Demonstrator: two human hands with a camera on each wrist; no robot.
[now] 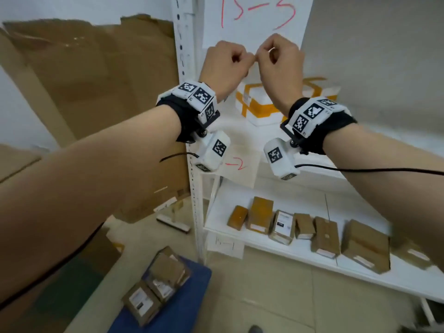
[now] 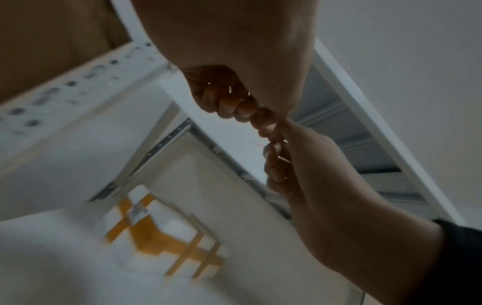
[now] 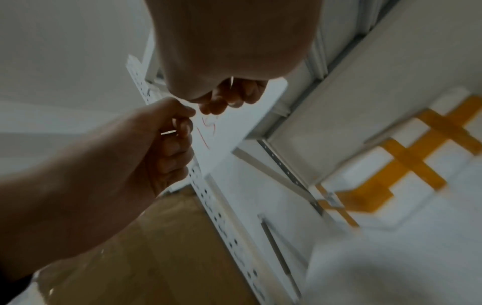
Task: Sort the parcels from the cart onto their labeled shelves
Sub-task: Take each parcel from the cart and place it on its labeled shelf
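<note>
At the upper centre of the head view, your left hand (image 1: 225,66) and right hand (image 1: 280,60) are raised side by side in front of the white paper sign (image 1: 257,20) marked in red; both hands have their fingers curled into the palm, and the fingertips of the two meet at the middle; whether anything thin is pinched between them cannot be told; no parcel is in either hand. From the left wrist view the curled fingers (image 2: 229,103) of that hand touch the knuckles of the other; from the right wrist view the fingers (image 3: 234,97) are tucked under in the same way, next to the red writing on the sign.

Just below your hands, centre of the head view, a white box with orange tape (image 1: 262,104) sits on a shelf of the white metal rack (image 1: 189,131); a second taped box lies behind your right wrist.

Lower right of the frame, a row of brown parcels (image 1: 262,215) lies on the lower shelf (image 1: 221,207), side by side, several with white labels up; small paper tags hang at the shelf edges.

Bottom centre, more brown parcels (image 1: 153,287) lie stacked on the blue cart (image 1: 201,284).

Left half of the frame, large flattened cardboard (image 1: 96,80) leans against the wall beside the rack.
</note>
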